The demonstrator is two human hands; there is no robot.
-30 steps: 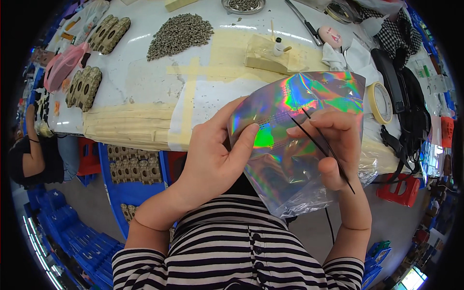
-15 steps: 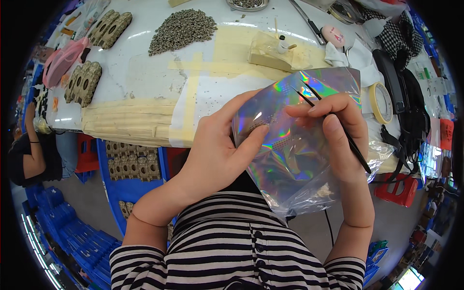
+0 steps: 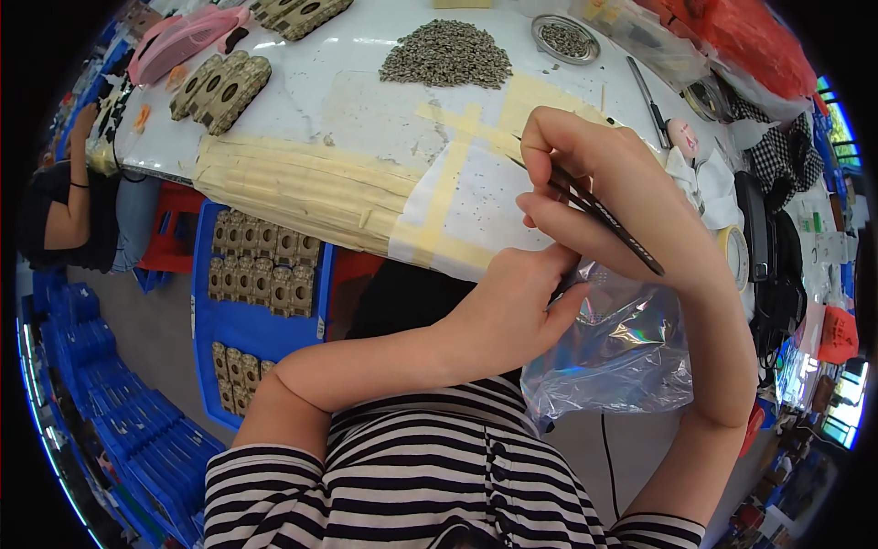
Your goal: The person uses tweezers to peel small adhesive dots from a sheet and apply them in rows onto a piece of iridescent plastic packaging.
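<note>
My left hand is closed on the edge of a shiny, iridescent clear plastic bag, which hangs crumpled over the table's front edge. My right hand grips slim black tweezers, their tips pointing up and left over the table. Whether anything sits between those tips is too small to tell. Beneath the tweezers lies a white sheet dotted with tiny dark specks and edged with yellow tape. Farther back is a heap of small metallic grey pieces.
Camouflage-patterned moulded parts lie at the left of the table; more fill part of a blue tray below. A round metal dish, tape roll and black bag stand right. A person's arm shows at far left.
The bag has dropped lower and bunched up, its upper sheet no longer spread out. My right hand has lifted up and left with the tweezers; my left hand moved right. The view has shifted.
</note>
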